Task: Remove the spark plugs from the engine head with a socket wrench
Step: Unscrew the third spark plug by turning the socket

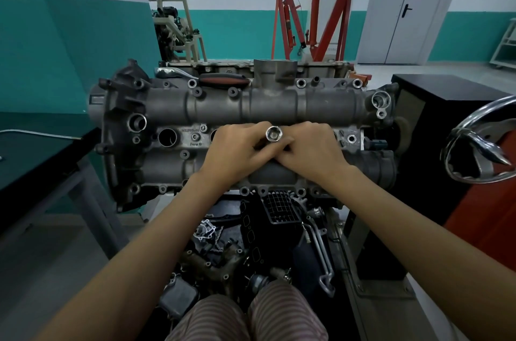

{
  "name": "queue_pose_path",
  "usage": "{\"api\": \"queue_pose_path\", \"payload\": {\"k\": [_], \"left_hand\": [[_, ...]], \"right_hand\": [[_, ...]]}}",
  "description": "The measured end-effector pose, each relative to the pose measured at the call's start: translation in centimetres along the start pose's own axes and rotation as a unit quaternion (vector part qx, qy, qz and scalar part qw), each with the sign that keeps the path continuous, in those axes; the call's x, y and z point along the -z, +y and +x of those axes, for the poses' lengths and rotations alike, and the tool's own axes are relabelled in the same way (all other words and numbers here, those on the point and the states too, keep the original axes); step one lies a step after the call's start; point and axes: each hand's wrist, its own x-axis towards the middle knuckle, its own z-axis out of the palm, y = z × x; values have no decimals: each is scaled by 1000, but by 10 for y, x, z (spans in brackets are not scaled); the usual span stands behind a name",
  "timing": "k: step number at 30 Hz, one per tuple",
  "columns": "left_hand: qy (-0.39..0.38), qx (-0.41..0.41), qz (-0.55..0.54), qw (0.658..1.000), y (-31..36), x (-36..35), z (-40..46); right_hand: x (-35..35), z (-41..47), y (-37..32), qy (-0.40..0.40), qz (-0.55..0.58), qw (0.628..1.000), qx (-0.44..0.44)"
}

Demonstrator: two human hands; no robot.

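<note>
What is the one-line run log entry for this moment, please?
both hands grip socket over engine head | left hand, right hand | ratchet idle behind

Open plug well (167, 137) left of hands unobstructed; ratchet (201, 77) lies along head's far edge; handwheel (480, 145) crowds right.

- A red engine hoist (321, 14) is standing far beyond the hands.
- A grey double door (407, 5) is sitting beyond, to their right.
- A chrome handwheel (480, 142) is gleaming right of them.
- A dark table (42, 162) is standing to their left.
</note>
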Motion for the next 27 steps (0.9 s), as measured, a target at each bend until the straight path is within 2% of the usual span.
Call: {"api": "queue_pose_path", "payload": {"k": [3, 7, 13, 21, 27], "left_hand": [[-2, 3, 5, 1000, 2, 0, 0], [11, 8, 13, 1000, 3, 0, 0], [5, 8, -6, 1000, 0, 0, -1], [-5, -6, 38, 999, 4, 0, 0], [18, 3, 35, 999, 2, -3, -1]], "right_hand": [[1, 0, -2, -2, 9, 1000, 29], [4, 0, -6, 44, 18, 999, 8], [-1, -1, -2, 45, -2, 999, 6], [4, 0, -9, 74, 13, 997, 13], [1, -2, -3, 62, -15, 998, -4]]}}
